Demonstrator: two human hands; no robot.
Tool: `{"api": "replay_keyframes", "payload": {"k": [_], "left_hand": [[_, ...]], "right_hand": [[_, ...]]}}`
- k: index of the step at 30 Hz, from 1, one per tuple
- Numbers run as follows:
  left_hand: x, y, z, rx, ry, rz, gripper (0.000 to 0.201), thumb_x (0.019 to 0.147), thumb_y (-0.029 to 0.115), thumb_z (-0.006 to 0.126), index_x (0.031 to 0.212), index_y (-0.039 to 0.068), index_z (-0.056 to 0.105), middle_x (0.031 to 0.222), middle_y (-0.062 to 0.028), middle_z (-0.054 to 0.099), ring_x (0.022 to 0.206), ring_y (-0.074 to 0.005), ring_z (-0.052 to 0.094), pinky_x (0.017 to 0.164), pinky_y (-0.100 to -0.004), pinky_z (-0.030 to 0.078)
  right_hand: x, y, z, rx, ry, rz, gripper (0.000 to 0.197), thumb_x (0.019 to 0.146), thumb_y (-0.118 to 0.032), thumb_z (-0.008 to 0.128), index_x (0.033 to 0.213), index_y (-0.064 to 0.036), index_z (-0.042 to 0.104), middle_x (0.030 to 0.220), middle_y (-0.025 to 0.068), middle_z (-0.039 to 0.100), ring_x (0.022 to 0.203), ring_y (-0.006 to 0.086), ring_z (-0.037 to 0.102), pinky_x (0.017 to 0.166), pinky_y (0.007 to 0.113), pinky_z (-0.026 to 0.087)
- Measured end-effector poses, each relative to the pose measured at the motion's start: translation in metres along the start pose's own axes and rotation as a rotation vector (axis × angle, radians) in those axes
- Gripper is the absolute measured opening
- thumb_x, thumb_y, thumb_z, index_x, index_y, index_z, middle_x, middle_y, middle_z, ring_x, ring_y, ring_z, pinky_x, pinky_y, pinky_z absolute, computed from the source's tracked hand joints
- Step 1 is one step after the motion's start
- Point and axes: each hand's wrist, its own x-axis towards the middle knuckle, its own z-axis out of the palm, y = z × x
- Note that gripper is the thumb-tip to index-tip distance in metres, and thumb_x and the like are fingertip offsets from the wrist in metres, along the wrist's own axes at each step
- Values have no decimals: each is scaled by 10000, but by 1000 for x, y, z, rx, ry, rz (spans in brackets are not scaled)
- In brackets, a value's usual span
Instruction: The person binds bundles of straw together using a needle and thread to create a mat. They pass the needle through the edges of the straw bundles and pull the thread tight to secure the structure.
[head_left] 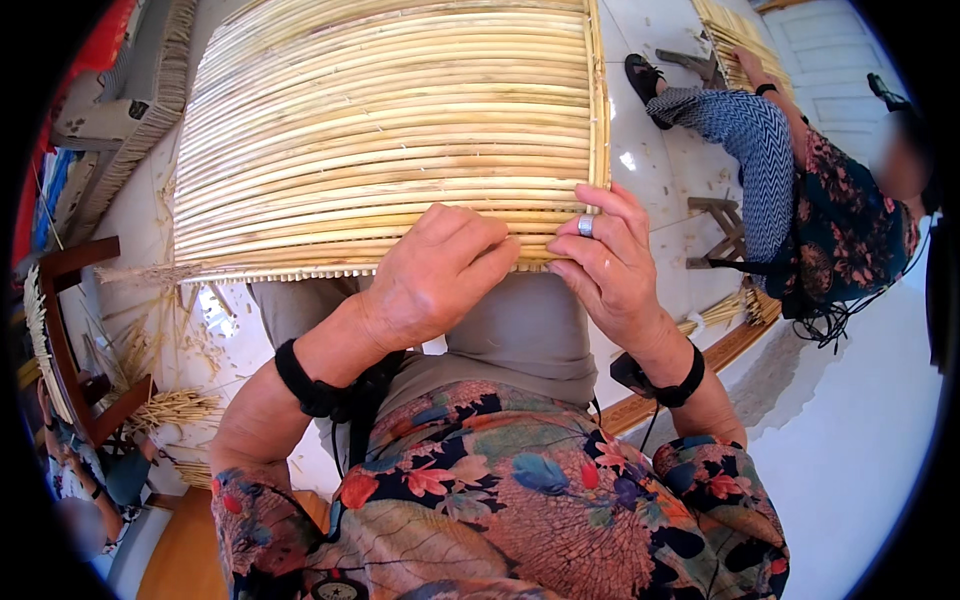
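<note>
A large mat of straw-coloured reed stalks [400, 130], laid side by side and bound together, lies across my lap and reaches away from me. My left hand [430, 270] is closed on its near edge, thumb and forefinger pressed together over the last stalks; what lies under the fingertips is hidden. Just to the right, my right hand [610, 255], with a ring on one finger, grips the near right corner. Its fingers lie over the stalks by the bound side strip [598, 90], and its thumb is at the near edge.
At the right a person [840, 200] sits working on another reed mat [745, 40]. A wooden stool [718, 225] stands beside them. Bundles of cut stalks [180, 408] and scraps lie on the tiled floor at the left, near a wooden frame [70, 340]. A sofa [130, 130] stands behind.
</note>
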Motion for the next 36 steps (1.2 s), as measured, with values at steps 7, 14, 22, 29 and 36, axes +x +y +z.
{"api": "replay_keyframes", "payload": {"k": [7, 14, 22, 29, 36], "left_hand": [[-10, -1, 5, 224, 24, 120, 336, 738, 107, 654, 1062, 18, 653, 1047, -81, 617, 937, -233, 599, 826, -378, 478], [-26, 10, 9, 482, -104, 128, 329, 865, 131, 605, 1175, 31, 654, 1271, -133, 623, 1217, -268, 576, 1048, -443, 403], [-21, 1, 10, 481, -90, 206, 313, 894, 135, 585, 1181, 22, 644, 1298, -146, 618, 1263, -288, 556, 1100, -478, 389], [-15, -5, 10, 438, -23, 166, 338, 867, 74, 618, 1197, 1, 640, 1251, -166, 642, 1204, -307, 598, 1053, -451, 443], [-7, -11, 5, 403, -13, 162, 353, 851, 33, 632, 1199, -22, 630, 1218, -188, 645, 1147, -327, 627, 1006, -449, 476]], "right_hand": [[1, -3, -2, -29, -13, 6, 321, 644, -63, 818, 920, -99, 659, 945, 49, 581, 1155, 298, 556, 1048, 545, 383], [1, 0, 0, -2, 21, -1, 312, 653, -48, 805, 921, -75, 650, 929, 75, 552, 1140, 316, 559, 997, 515, 431], [5, 2, -1, 77, 28, 4, 318, 653, -12, 789, 929, -60, 639, 934, 86, 556, 1149, 333, 554, 941, 412, 460], [-12, 15, -10, 66, 201, 78, 248, 808, -52, 720, 1042, -28, 642, 1096, 95, 617, 1148, 300, 565, 957, 401, 469], [-46, 14, 15, 1265, 212, 910, 486, 1036, -298, 478, 1381, 41, 428, 1152, 160, 619, 930, 207, 663, 807, 315, 536]]}}
